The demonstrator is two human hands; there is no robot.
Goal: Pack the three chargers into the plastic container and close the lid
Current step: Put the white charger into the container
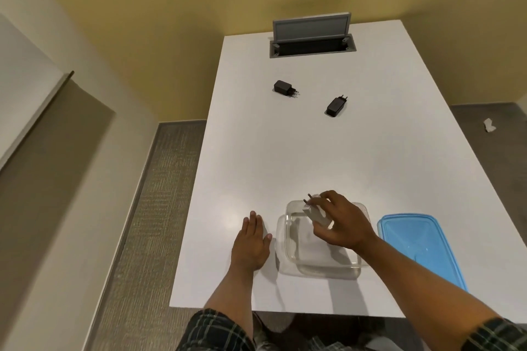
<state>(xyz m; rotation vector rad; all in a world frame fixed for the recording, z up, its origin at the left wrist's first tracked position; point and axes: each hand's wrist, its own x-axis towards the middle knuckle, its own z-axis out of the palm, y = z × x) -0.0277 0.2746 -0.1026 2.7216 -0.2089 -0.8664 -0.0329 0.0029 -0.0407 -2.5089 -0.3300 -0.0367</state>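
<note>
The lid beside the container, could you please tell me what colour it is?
The lid is translucent light blue, seen in the head view.

The right hand covers much of the white charger, so only its prongs and one flat side show, and the hand and forearm also hide part of the clear container's far rim and right wall. The same forearm crosses the near left corner of the blue lid. Both plaid sleeves are cut off by the bottom edge, and any markings on the two black chargers are too small to read.
</note>
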